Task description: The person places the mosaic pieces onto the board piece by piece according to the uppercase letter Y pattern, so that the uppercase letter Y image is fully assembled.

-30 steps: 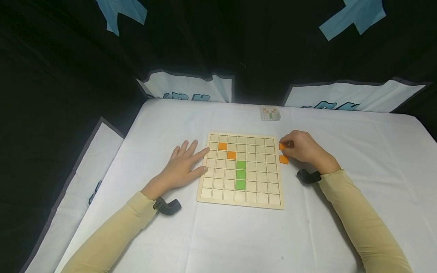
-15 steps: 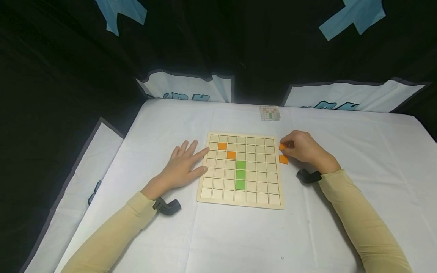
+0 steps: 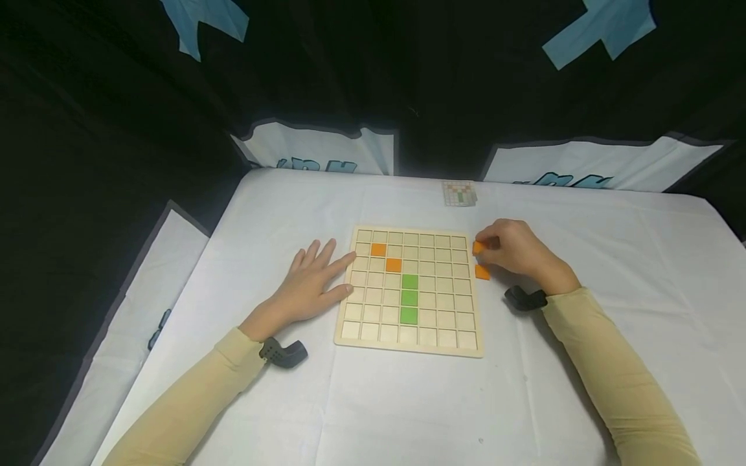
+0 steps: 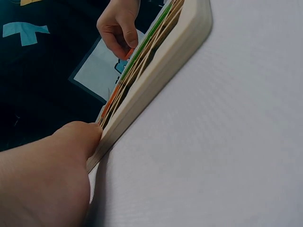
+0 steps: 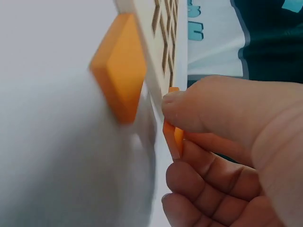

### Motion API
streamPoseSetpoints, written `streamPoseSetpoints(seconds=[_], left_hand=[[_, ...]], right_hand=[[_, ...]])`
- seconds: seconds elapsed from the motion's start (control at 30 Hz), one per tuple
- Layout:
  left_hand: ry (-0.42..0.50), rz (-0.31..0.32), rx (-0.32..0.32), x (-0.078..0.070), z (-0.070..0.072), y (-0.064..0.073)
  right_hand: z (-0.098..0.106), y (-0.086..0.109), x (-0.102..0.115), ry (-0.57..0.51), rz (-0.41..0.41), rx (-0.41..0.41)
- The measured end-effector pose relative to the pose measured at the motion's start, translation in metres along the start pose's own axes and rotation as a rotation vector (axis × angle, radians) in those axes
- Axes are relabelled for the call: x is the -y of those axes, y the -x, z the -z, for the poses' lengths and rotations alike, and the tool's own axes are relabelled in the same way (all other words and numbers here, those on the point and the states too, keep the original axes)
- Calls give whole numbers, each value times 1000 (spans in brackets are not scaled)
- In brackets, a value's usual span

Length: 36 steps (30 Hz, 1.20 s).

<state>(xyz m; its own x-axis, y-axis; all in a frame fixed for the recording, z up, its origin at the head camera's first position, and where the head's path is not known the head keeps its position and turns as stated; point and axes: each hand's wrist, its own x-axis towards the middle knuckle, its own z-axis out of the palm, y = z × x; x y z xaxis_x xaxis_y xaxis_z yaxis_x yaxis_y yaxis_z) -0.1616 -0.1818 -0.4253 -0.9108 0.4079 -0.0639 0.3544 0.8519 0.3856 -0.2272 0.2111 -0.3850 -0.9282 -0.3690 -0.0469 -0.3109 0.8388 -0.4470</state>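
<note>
My left hand (image 3: 311, 289) lies with spread, straight fingers at the left edge of a wooden grid board (image 3: 373, 333), its thumb and forefinger touching the rim. Beside the board's right edge, my right hand (image 3: 511, 249) pinches an orange square tile (image 5: 174, 139) between thumb and fingers. A second orange tile (image 3: 482, 272) lies on the cloth just nearer to me, close to the board's edge. Set in the grid are two orange tiles (image 3: 394, 265) on a diagonal, then a column of three green tiles (image 3: 410, 298) below them.
A small card (image 3: 459, 193) printed with a coloured grid lies behind the board near the table's far edge. White cloth (image 3: 262, 414) covers the table. Dark curtains (image 3: 350, 71) with blue tape hang behind it and on the left.
My right hand has lifted slightly, and the orange tile in it has tilted and shifted a little toward the board. The left hand stays in place.
</note>
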Motion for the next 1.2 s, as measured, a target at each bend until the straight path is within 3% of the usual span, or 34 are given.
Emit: streamPoseSetpoints(seconds=[0.3,0.73,1.2], left_hand=[[11,4,-1,0,2,2],[7,-2,1,1,0,0],[6,-4,-2,1,0,0]], right_hand=[[-4,-6,20,-33,61,23],[-21,-18,51,27,252,16],[-33,-22,66,13,257,85]])
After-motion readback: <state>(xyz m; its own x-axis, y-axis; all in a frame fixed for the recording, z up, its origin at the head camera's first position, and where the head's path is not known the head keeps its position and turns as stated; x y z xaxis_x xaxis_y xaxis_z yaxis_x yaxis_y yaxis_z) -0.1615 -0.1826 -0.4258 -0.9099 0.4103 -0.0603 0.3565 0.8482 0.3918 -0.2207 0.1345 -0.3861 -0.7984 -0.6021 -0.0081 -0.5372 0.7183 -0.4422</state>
